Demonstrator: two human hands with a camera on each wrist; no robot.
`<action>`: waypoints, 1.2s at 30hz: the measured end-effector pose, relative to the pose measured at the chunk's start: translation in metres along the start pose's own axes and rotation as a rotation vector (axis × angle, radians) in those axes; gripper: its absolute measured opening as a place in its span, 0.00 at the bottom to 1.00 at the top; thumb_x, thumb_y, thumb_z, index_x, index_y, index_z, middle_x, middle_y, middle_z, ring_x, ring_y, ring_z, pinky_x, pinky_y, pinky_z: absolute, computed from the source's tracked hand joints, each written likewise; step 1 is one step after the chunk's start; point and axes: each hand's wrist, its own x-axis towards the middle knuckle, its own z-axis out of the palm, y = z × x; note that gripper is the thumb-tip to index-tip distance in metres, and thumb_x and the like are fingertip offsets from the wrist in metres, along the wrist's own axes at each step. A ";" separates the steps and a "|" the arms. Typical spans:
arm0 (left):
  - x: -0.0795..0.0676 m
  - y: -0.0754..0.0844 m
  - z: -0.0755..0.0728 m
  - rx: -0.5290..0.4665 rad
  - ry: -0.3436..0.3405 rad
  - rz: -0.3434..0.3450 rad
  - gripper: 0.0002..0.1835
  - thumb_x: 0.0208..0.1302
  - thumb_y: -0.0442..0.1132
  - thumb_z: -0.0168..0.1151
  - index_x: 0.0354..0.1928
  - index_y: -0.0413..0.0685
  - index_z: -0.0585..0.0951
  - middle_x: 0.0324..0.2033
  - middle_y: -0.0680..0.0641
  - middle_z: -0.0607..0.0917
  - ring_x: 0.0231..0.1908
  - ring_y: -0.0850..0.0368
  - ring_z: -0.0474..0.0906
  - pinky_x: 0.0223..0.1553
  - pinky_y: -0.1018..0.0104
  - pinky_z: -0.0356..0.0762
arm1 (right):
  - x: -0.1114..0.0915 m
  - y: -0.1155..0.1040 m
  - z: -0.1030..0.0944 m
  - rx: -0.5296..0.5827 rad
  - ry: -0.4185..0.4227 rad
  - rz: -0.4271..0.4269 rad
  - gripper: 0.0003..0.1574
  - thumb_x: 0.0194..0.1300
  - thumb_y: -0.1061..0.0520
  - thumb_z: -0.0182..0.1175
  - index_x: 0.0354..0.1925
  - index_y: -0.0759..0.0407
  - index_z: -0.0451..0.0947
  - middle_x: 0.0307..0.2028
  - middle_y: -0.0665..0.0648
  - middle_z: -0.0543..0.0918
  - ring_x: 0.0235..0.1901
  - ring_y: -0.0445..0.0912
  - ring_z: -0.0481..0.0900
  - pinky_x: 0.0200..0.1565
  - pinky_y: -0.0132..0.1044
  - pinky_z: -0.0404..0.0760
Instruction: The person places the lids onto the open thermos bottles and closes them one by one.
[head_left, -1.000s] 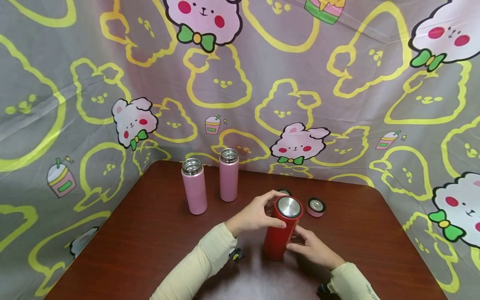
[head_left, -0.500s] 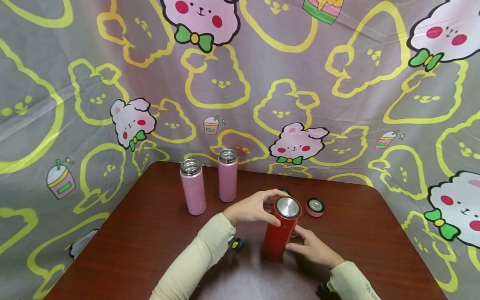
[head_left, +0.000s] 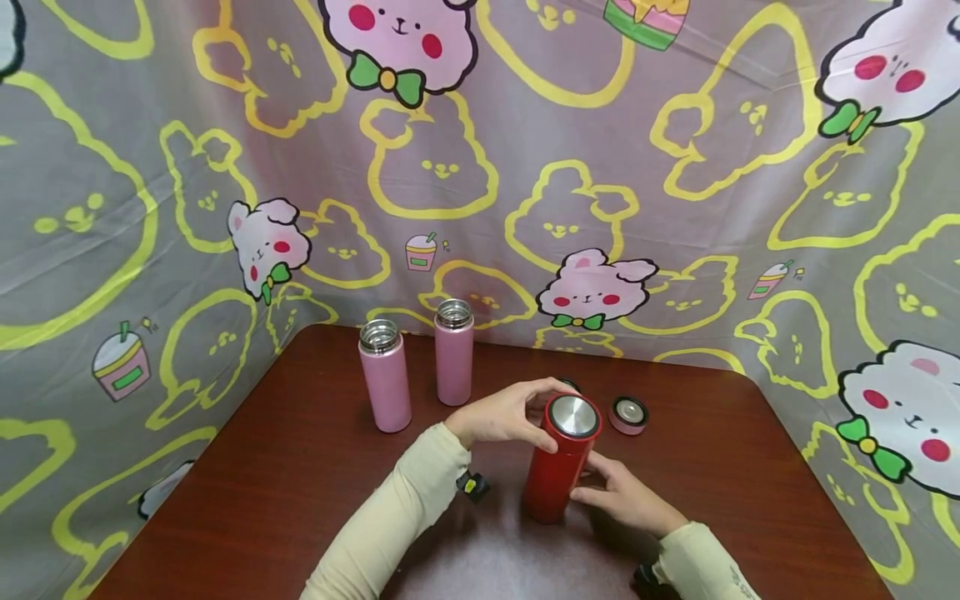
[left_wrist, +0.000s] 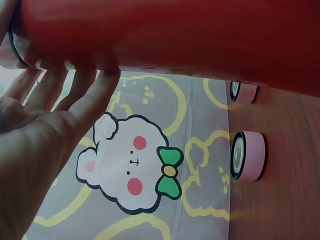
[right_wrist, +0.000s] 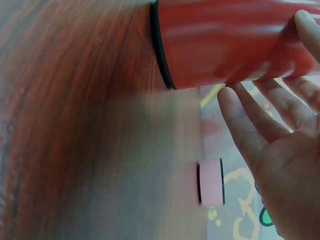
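A red thermos [head_left: 553,483] with a round silver disc on its top stands upright near the middle of the table. My left hand [head_left: 501,414] grips it around the top end, thumb on the near side and fingers behind. Lower down, my right hand [head_left: 628,498] holds the body from the right. The left wrist view shows the left fingers [left_wrist: 80,90] spread along the red wall [left_wrist: 175,40]. In the right wrist view the black-rimmed base [right_wrist: 161,50] is right at the tabletop, with the right thumb [right_wrist: 306,30] and fingers around the body.
Two lidless pink bottles [head_left: 387,387] [head_left: 454,362] with steel mouths stand at the back left of the brown table [head_left: 285,467]. A pink lid [head_left: 629,417] lies behind the thermos to the right. Another lid [head_left: 570,386] is mostly hidden behind it. A patterned cloth [head_left: 480,233] hangs behind.
The view has shifted very slightly. Both hands keep their places on the thermos, which has stayed upright where it was.
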 end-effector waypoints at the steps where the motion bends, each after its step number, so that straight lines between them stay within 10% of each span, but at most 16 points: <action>1: 0.000 0.000 0.000 -0.001 -0.002 -0.002 0.33 0.52 0.26 0.66 0.62 0.43 0.68 0.49 0.51 0.78 0.48 0.63 0.75 0.51 0.64 0.74 | 0.000 0.000 0.000 0.001 0.000 0.000 0.28 0.64 0.59 0.61 0.60 0.64 0.67 0.51 0.59 0.79 0.46 0.46 0.80 0.47 0.37 0.78; 11: 0.006 -0.028 -0.005 0.000 -0.005 -0.010 0.35 0.53 0.28 0.67 0.63 0.49 0.67 0.52 0.53 0.77 0.51 0.61 0.74 0.52 0.63 0.74 | 0.000 0.001 0.001 -0.002 -0.007 0.014 0.28 0.64 0.59 0.61 0.60 0.63 0.67 0.51 0.58 0.79 0.46 0.46 0.80 0.47 0.37 0.78; 36: -0.001 -0.042 0.004 -0.043 0.009 0.088 0.40 0.57 0.50 0.67 0.69 0.50 0.62 0.56 0.51 0.76 0.54 0.59 0.73 0.55 0.62 0.71 | 0.010 -0.007 0.016 -0.064 0.094 0.003 0.43 0.50 0.53 0.73 0.61 0.53 0.64 0.53 0.52 0.78 0.52 0.43 0.76 0.50 0.38 0.76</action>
